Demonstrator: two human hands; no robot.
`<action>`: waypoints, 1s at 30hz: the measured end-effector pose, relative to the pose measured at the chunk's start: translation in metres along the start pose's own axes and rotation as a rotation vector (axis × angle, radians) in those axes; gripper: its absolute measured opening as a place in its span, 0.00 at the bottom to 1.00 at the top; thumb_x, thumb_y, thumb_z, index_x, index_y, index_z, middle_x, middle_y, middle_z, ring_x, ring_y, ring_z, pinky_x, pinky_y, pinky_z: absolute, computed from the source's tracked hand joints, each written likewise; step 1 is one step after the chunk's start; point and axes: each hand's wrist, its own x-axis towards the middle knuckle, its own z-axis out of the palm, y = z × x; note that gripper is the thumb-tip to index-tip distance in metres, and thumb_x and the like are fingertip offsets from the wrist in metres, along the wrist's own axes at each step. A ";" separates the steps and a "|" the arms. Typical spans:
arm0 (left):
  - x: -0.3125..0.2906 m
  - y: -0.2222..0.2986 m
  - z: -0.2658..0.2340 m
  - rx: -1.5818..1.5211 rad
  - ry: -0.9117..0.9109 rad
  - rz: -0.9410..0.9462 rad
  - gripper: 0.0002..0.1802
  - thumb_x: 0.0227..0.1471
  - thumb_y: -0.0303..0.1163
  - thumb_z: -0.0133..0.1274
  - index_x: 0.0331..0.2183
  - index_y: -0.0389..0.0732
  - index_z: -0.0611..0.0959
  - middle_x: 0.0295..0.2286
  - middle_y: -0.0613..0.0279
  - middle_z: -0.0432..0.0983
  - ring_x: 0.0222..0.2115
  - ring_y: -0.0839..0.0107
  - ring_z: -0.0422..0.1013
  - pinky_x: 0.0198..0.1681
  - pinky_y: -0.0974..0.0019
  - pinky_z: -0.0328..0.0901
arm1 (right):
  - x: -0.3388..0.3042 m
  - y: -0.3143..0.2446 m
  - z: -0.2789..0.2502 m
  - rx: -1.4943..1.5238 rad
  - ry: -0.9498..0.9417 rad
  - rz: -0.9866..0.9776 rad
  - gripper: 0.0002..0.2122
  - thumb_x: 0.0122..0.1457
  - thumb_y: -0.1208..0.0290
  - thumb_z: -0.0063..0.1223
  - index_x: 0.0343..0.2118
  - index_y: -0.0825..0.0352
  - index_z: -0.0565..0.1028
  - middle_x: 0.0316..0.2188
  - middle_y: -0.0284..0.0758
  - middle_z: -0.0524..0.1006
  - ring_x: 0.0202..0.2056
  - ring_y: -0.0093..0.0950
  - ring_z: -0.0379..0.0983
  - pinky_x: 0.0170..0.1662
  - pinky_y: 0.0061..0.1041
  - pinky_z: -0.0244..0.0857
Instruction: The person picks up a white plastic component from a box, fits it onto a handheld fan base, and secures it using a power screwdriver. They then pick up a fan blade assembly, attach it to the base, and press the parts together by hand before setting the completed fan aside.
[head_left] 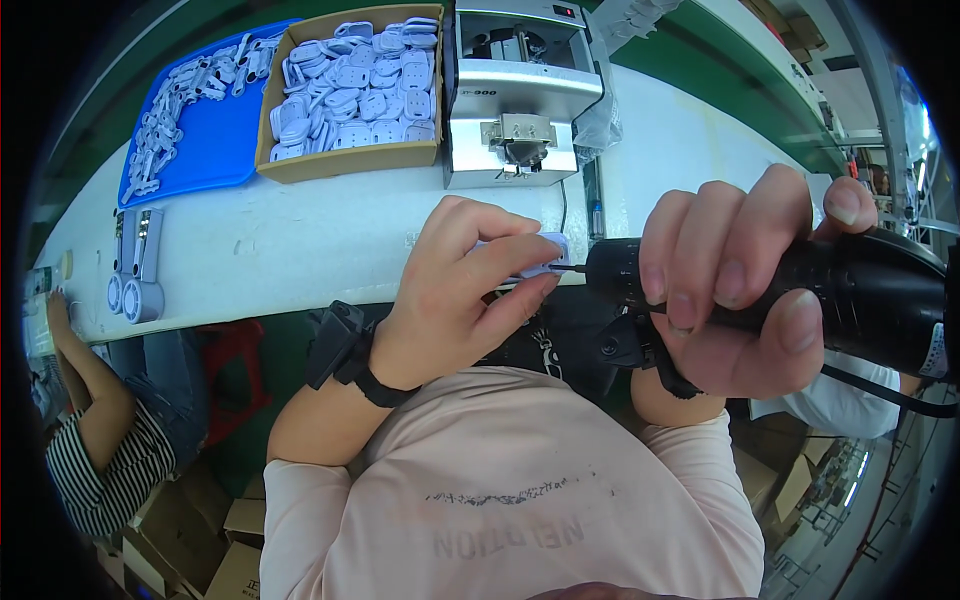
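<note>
My left hand [450, 290] pinches a small pale plastic casing [553, 248] over the near edge of the white worktable [270, 260]. Fingers cover most of the casing. Wrapped in my right hand [740, 270] is a black electric screwdriver [870, 300], held level with its bit pointing left. The tip of the bit meets the casing's right side, or comes very close to it; a screw there is too small to make out. A cord trails from the rear of the screwdriver at the right.
Behind my hands stands a silver screw feeder [530, 90]. Left of it are a cardboard box [350, 163] full of pale casings and a blue tray [215, 130] with small parts. Two long pieces with round ends [140, 270] lie near the left edge. A co-worker's arm [100, 400] shows far left.
</note>
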 end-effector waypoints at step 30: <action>-0.003 0.005 0.005 -0.029 0.063 -0.046 0.15 0.47 0.20 0.69 0.39 0.42 0.88 0.43 0.59 0.79 0.43 0.59 0.74 0.44 0.62 0.70 | -0.003 -0.004 0.009 -0.037 0.078 0.040 0.24 0.69 0.67 0.52 0.66 0.58 0.61 0.34 0.33 0.71 0.25 0.28 0.71 0.33 0.33 0.68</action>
